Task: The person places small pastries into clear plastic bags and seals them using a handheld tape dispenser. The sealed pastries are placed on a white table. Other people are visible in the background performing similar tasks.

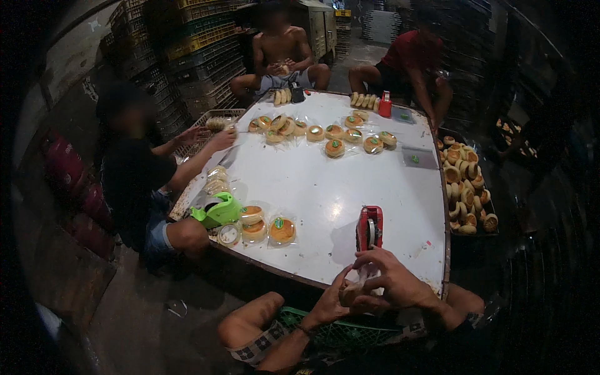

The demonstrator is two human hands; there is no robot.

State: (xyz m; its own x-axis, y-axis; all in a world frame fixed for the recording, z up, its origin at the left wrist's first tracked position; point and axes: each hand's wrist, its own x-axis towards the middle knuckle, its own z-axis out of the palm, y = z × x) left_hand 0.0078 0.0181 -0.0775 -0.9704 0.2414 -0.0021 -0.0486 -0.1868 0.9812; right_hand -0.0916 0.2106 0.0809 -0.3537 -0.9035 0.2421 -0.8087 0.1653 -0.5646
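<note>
At the near edge of the table, my left hand [331, 304] and my right hand [400, 282] close together around a crinkled clear plastic bag [367, 277]. Fingers hide most of the bag, and its contents cannot be made out clearly. Just beyond my hands a red tape dispenser [379, 219] stands on the white tabletop [300, 187]. Below my hands, a green plastic crate [350, 335] sits between my knees.
Bagged round pastries [282, 231] lie near a green tape dispenser [219, 211] at left, with more bagged pastries [334, 147] farther back. A tray of unwrapped pastries [462, 187] stands right of the table. Three people [134, 169] sit around it; stacked crates [203, 50] rise behind.
</note>
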